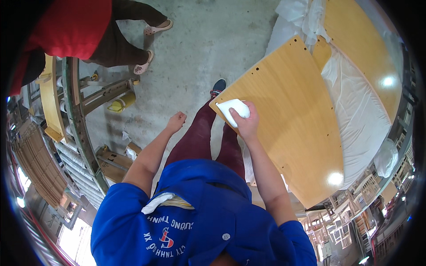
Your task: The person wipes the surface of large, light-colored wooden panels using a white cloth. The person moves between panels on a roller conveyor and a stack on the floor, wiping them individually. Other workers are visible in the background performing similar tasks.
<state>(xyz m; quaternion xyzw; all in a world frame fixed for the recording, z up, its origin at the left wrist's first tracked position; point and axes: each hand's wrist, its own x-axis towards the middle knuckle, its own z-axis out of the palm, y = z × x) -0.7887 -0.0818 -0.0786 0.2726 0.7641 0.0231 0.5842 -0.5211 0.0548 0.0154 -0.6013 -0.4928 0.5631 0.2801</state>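
Observation:
My right hand (249, 120) presses a white folded cloth (233, 111) onto the near left corner of a varnished wooden panel (288, 111), with the thumb on top and the fingers curled round its far side. The panel is light brown and smooth, with a curved right edge and several small dark holes near its edges. My left hand (177, 121) hangs over the floor, left of my legs, its fingers loosely curled and nothing showing in them.
White wrapping sheet (350, 115) lies under the panel, beside another curved wooden panel (364, 48). To the left stands a metal roller rack (80, 119) with a yellow cylinder (122, 102). A person in red (75, 31) stands at far left. Wooden frames (359, 199) fill the lower right.

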